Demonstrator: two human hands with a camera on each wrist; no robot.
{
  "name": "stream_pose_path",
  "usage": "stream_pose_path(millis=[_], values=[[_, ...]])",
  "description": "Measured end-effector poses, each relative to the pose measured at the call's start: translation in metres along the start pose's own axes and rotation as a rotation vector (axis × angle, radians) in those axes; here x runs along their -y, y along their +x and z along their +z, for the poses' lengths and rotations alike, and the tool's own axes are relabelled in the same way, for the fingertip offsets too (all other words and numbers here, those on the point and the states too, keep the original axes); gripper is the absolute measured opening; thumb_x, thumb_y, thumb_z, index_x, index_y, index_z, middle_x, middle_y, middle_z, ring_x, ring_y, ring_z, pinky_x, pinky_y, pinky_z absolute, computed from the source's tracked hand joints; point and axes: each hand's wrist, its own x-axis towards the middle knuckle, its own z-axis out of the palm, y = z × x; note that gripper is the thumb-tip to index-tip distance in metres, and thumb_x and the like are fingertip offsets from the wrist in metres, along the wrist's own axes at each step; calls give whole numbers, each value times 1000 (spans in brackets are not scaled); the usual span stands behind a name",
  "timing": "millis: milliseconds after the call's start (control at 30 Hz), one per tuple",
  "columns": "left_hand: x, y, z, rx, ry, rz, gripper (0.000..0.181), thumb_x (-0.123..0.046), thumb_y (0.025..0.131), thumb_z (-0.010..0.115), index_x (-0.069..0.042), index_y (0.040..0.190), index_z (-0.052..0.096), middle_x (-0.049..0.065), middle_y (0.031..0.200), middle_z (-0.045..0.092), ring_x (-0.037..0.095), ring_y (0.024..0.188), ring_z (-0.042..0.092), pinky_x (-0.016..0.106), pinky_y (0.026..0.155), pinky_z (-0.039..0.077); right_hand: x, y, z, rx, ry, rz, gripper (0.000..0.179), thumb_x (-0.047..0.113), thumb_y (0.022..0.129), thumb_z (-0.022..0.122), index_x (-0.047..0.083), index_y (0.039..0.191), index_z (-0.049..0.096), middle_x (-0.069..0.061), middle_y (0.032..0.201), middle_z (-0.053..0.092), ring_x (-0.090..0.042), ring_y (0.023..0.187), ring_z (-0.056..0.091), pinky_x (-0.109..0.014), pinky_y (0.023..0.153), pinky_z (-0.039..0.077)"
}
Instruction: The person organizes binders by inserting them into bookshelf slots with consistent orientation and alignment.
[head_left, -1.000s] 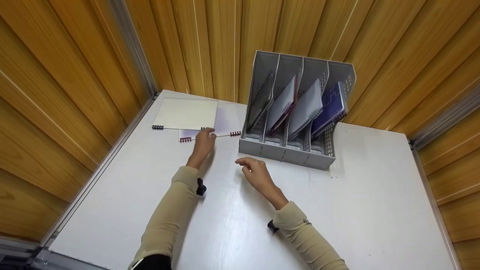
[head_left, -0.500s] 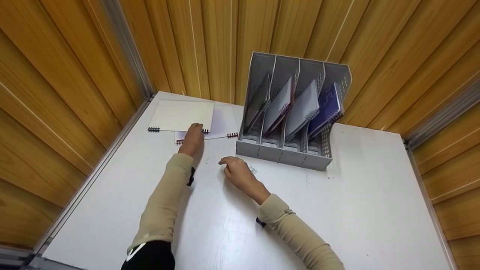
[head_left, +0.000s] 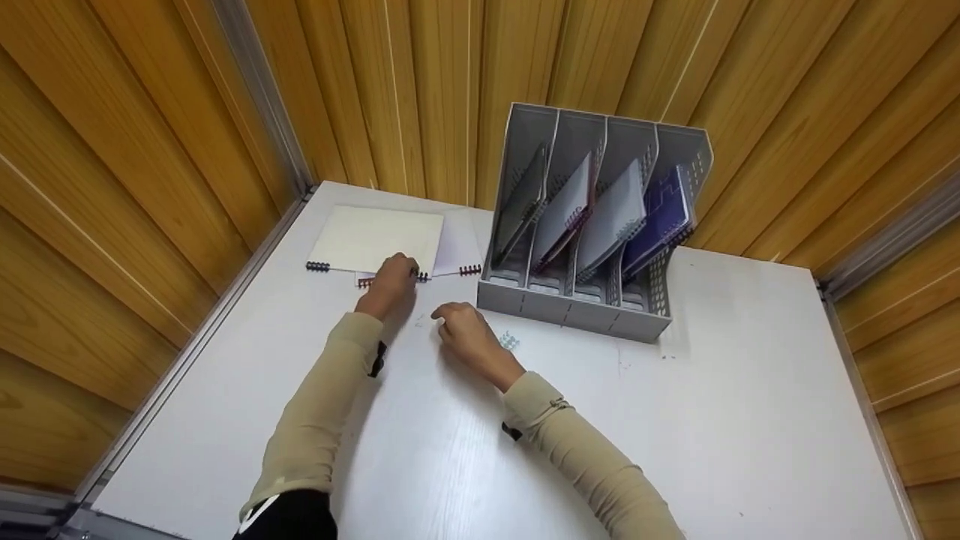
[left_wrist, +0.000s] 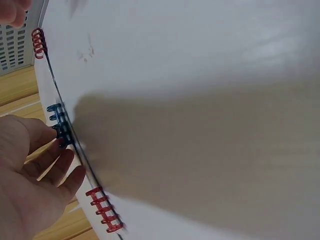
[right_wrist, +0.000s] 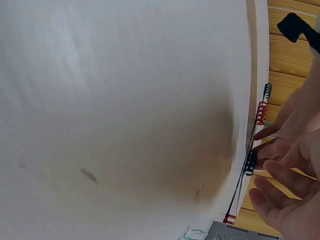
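Note:
A cream-covered notebook with black ring binding lies at the table's back left. It overlaps a pale purple notebook with red rings. My left hand pinches the cream notebook's front edge at its right-hand black rings; the head view hides part of this grip. To the right and nearer to me, my right hand hovers over the table, fingers loosely bent and holding nothing. In the right wrist view, its fingers appear near the notebooks' bound edges, apart from them.
A grey file organizer stands right of the notebooks, with a dark, a red-ringed, a pale and a blue notebook leaning in its compartments. A small pale teal looped thing lies before it. Wood-panelled walls border the white table.
My left hand has taken hold of the cream notebook's ringed edge and drawn it slightly toward me and rightward. My right hand has moved left, uncovering the teal thing.

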Motion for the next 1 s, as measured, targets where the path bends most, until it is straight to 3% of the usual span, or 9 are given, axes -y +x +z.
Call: stream_pose_path(millis=[100, 200, 367, 433, 533, 667, 800, 900, 1000], values=[[3, -3, -6, 38, -76, -7, 29, -3, 102, 49, 4, 123, 68, 21, 124, 65, 35, 119, 60, 46, 100, 49, -1, 5, 2, 3, 13, 15, 23, -4, 91, 59, -2, 108, 74, -15, 108, 74, -31, 107, 69, -39, 95, 53], [12, -7, -14, -45, -170, -79, 32, -5, 102, 49, 5, 129, 63, 24, 129, 62, 38, 123, 58, 48, 101, 49, -1, 14, 4, 9, 28, 39, 23, -5, 90, 58, -3, 108, 74, -16, 108, 74, -31, 108, 69, -39, 96, 53], [42, -19, -25, -288, -249, -342, 49, -9, 101, 50, 10, 145, 43, 34, 142, 41, 47, 132, 41, 52, 106, 43, -2, 35, 8, 40, 43, 93, 26, -6, 91, 56, -6, 111, 72, -20, 113, 72, -32, 113, 67, -39, 99, 51], [54, -24, -30, -324, -300, -444, 58, -11, 101, 50, 11, 151, 32, 36, 149, 30, 48, 137, 31, 53, 111, 36, -3, 43, 8, 46, 38, 113, 26, -6, 91, 56, -7, 112, 71, -20, 113, 72, -33, 112, 67, -39, 98, 52], [67, -28, -37, -339, -370, -540, 67, -15, 101, 50, 12, 154, 19, 37, 154, 17, 48, 142, 20, 52, 115, 30, -6, 54, 9, 58, 31, 139, 26, -5, 92, 57, -7, 114, 70, -20, 113, 72, -34, 109, 68, -40, 95, 54], [76, -30, -44, -339, -391, -607, 71, -20, 102, 50, 11, 155, 15, 38, 153, 18, 49, 138, 19, 53, 113, 29, -8, 65, 13, 137, 41, 170, 37, -2, 96, 56, -7, 133, 61, -21, 132, 64, -33, 125, 60, -39, 106, 47], [83, -32, -46, -329, -392, -639, 70, -20, 103, 50, 12, 154, 16, 38, 150, 28, 50, 136, 24, 54, 112, 27, -8, 70, 17, 283, 66, 223, 56, 5, 100, 55, -2, 153, 39, -17, 158, 40, -30, 147, 36, -36, 121, 26], [88, -32, -46, -349, -424, -647, 67, -18, 102, 52, 12, 153, 21, 37, 148, 31, 49, 135, 27, 53, 113, 28, -7, 70, 21, 360, 63, 267, 60, 9, 102, 54, 2, 158, 32, -14, 163, 33, -28, 151, 30, -36, 123, 21], [93, -33, -48, -376, -499, -643, 65, -17, 101, 52, 12, 152, 22, 36, 148, 31, 48, 137, 30, 52, 114, 30, -7, 71, 24, 377, 44, 272, 59, 9, 102, 54, 1, 157, 34, -15, 162, 36, -29, 149, 33, -36, 122, 23]])
